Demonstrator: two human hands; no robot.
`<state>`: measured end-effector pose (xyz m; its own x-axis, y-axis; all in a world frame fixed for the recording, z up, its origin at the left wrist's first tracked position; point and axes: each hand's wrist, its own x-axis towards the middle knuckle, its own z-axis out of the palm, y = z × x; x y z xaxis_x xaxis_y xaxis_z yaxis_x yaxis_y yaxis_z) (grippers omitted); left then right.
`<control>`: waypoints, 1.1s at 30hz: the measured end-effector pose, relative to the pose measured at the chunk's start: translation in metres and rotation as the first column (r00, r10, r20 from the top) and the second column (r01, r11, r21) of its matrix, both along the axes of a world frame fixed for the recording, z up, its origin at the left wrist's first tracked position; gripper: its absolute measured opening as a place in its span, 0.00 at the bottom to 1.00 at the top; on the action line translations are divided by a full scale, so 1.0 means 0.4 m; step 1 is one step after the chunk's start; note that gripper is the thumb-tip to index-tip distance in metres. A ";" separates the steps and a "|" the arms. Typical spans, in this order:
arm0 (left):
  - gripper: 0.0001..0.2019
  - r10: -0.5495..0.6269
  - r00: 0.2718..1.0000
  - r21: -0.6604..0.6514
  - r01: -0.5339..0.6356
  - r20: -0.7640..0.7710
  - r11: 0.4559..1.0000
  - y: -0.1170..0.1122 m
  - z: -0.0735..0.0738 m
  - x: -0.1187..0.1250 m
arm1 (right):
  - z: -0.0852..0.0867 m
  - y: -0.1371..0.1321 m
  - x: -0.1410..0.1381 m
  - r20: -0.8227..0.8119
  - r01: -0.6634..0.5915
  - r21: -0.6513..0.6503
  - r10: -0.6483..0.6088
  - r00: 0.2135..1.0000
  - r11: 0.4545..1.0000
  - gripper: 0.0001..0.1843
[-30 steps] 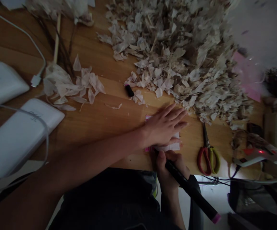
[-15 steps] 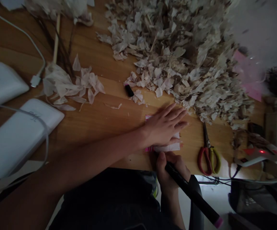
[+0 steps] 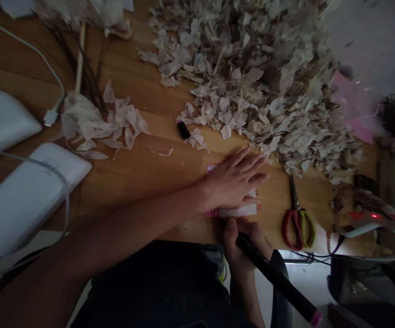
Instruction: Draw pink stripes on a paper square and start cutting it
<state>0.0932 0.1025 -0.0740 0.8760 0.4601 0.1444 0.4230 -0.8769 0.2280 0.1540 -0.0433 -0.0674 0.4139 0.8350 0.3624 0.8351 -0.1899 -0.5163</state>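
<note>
My left hand (image 3: 235, 181) lies flat with fingers stretched out, pressing a small white paper slip with pink marks (image 3: 238, 211) onto the wooden table (image 3: 132, 173). Just below it, at the table's near edge, my right hand (image 3: 244, 239) is closed around a long black marker with a pink end (image 3: 279, 282). The marker's tip meets the lower edge of the slip. A small black marker cap (image 3: 184, 130) lies further back on the table.
A big heap of pale dried husk pieces (image 3: 259, 77) fills the back. A smaller husk bundle (image 3: 94, 120) lies left. Two white power banks (image 3: 26, 191) with cables sit far left. Red and yellow scissors (image 3: 297, 214) and a glue gun (image 3: 368, 221) lie right.
My right hand and the marker have shifted slightly right and down along the slip's edge. My left hand has stayed put.
</note>
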 end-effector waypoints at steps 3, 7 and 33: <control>0.31 0.001 1.000 0.010 -0.001 -0.001 1.000 0.001 -0.001 0.001 | -0.007 -0.003 0.010 0.018 -0.034 0.061 0.033 0.999 0.998 0.16; 0.31 0.001 1.000 0.010 -0.001 0.003 1.000 0.002 0.005 -0.001 | -0.034 -0.020 0.029 -0.010 -0.005 0.170 0.007 1.000 0.986 0.20; 0.30 0.015 1.000 0.004 -0.015 0.003 1.000 -0.003 0.000 0.002 | -0.012 0.021 0.031 0.029 -0.048 0.144 0.044 0.999 0.988 0.17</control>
